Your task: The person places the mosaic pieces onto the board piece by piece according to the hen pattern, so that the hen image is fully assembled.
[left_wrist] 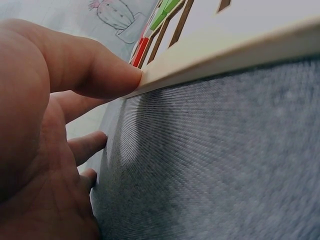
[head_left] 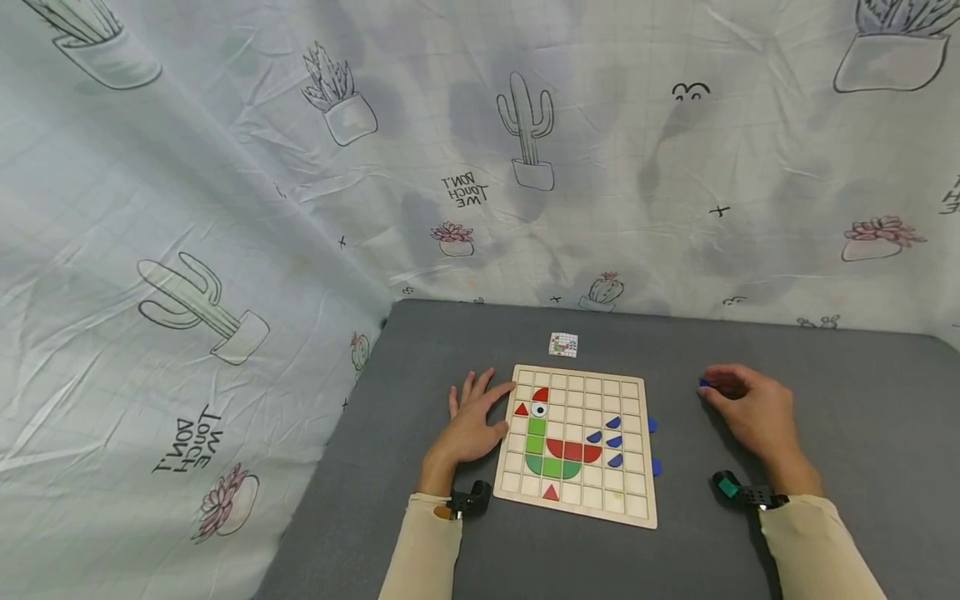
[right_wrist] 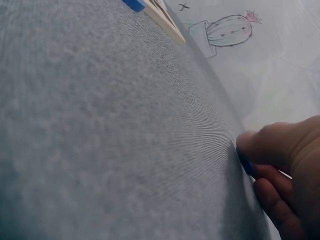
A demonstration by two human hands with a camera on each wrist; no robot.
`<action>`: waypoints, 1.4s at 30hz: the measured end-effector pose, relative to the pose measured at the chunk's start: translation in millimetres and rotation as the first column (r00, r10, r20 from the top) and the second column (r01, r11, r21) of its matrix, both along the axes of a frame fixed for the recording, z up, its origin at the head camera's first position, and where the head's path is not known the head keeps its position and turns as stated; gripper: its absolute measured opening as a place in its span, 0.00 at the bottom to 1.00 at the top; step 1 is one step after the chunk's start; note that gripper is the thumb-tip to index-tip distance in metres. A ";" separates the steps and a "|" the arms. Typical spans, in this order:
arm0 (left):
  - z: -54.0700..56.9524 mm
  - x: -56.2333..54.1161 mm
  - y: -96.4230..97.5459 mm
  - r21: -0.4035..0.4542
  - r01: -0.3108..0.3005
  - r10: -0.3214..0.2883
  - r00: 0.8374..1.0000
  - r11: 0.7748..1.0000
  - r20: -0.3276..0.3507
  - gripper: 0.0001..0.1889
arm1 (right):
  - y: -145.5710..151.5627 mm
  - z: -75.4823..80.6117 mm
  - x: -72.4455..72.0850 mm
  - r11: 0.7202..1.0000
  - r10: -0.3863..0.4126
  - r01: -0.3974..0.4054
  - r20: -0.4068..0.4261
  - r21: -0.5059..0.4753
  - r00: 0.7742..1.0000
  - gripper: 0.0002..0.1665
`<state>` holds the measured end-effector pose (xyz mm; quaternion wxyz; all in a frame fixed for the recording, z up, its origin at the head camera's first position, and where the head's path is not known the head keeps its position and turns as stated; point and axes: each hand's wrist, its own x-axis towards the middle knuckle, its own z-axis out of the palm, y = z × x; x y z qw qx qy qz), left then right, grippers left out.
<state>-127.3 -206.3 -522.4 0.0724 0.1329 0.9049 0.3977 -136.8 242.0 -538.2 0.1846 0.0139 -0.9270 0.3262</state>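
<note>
A wooden grid board point(head_left: 626, 504) lies on the grey table, with red, green and blue flat pieces set in its squares as a bird-like figure. My left hand point(head_left: 471, 427) rests at the board's left edge, its fingers spread and the thumb touching the rim in the left wrist view. To the right of the board, my right hand point(head_left: 757, 412) pinches a small blue piece point(right_wrist: 244, 161) between thumb and fingers, low over the table. The fingers hide most of that piece. On the board's right half sit several blue half-round pieces point(head_left: 615, 442).
A small printed card point(head_left: 563, 345) showing a similar picture lies behind the board. Two blue pieces point(head_left: 657, 467) lie against the board's right edge. A cactus-print curtain point(head_left: 600, 167) hangs behind and to the left of the table.
</note>
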 end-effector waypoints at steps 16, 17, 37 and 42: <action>2.0 -0.2 -2.1 -0.042 -0.002 0.003 1.000 0.999 0.026 0.36 | -7.3 5.9 34.4 0.979 -0.012 -0.003 -0.071 -0.206 0.997 0.13; 2.0 -0.3 -2.7 -0.041 -0.004 0.005 1.000 0.999 0.026 0.36 | -9.4 8.5 39.4 0.972 -0.009 -0.005 -0.061 -0.233 0.998 0.13; 1.3 0.4 -3.3 -0.028 -0.003 0.003 1.000 1.000 0.023 0.36 | -91.9 20.0 58.6 0.979 0.089 -0.098 -0.058 -0.178 0.994 0.17; 1.9 -0.3 -0.5 -0.013 0.009 -0.009 1.000 1.000 0.013 0.36 | -101.8 13.9 53.2 0.982 0.130 -0.136 -0.050 -0.129 0.990 0.18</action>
